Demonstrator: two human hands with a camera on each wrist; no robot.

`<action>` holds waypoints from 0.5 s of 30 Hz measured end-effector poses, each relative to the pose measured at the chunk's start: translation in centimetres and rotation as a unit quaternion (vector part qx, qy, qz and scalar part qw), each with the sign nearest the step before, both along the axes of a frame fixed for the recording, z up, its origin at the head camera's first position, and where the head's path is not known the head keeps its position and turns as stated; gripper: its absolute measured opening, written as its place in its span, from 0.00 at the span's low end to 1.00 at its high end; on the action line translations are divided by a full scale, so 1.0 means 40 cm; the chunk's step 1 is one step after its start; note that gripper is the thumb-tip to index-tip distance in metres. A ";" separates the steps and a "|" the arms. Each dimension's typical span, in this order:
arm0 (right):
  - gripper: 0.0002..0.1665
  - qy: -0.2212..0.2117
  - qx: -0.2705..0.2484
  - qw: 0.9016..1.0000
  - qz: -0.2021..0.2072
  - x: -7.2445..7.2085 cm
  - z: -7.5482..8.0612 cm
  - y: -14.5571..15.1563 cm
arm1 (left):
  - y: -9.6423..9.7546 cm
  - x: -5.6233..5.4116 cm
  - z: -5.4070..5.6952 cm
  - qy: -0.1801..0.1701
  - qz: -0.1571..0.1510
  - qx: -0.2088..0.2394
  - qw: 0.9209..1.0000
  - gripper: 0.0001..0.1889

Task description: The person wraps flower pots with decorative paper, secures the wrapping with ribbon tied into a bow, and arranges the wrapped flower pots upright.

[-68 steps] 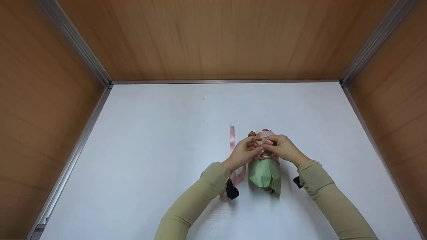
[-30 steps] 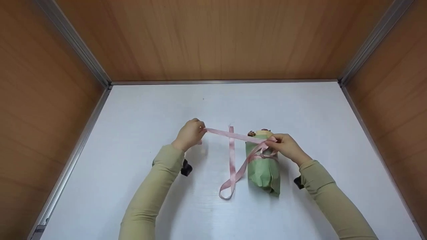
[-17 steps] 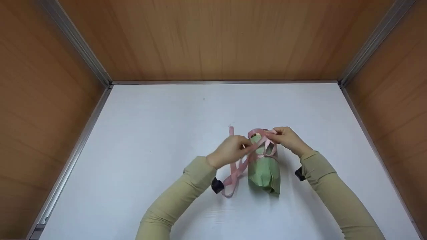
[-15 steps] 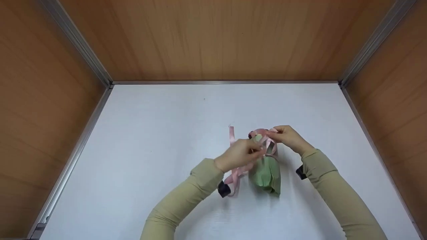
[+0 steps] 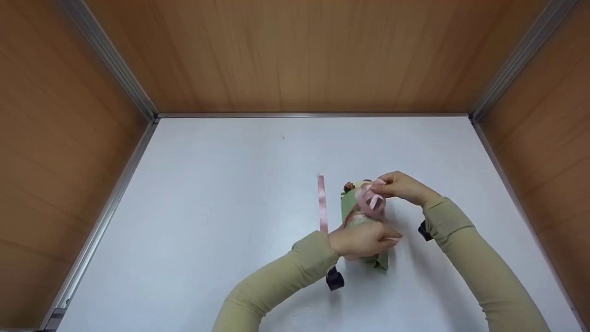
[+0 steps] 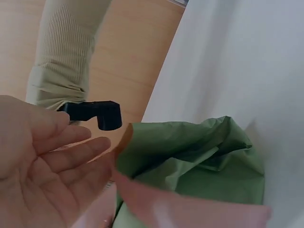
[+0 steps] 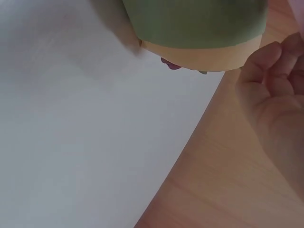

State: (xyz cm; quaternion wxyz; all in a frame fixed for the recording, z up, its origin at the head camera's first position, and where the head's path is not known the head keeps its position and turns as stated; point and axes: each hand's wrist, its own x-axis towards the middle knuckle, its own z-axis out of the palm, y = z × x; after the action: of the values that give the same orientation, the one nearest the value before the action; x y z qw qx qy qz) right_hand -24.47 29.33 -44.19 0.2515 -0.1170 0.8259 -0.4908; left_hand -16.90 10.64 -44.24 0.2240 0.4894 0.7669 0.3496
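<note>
A small bouquet point(image 5: 349, 203) in green paper lies right of the middle, with brown-red flower heads showing at its far end. Pink ribbon point(image 5: 368, 201) rings the wrap and stands in loops on top. My right hand point(image 5: 403, 188) pinches those loops near the bouquet's far end. Across the lower wrap, my left hand point(image 5: 364, 238) has its fingers bent at the ribbon's free tail; the exact grip is partly hidden. In the left wrist view the tail point(image 6: 199, 209) runs from beside the fingertips past the green paper point(image 6: 190, 147). In the right wrist view, the bouquet's open end shows cream paper point(image 7: 204, 56).
A long strip of the same ribbon point(image 5: 321, 203) lies straight on the white table point(image 5: 221, 184), left of the bouquet. Wooden panels point(image 5: 295, 55) with metal edging wall the table at the back and sides. Black wrist cameras point(image 5: 334, 279) hang under both cuffs.
My left hand drew ribbon out to the left, came back over the bouquet, then moved down and right across the lower wrap. My right hand kept its pinch and shifted slightly up and right.
</note>
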 end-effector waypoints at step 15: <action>0.11 0.017 -0.048 0.999 0.010 0.010 -0.020 -0.019 | -0.073 -0.131 -0.033 -0.010 0.288 0.142 0.947 0.17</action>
State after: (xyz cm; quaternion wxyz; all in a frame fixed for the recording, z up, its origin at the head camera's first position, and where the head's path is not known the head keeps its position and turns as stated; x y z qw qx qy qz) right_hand -24.08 28.58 -45.00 0.2363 -0.1462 0.8043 -0.5253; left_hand -22.15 7.71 -45.56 0.0496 0.2709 0.8155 0.5090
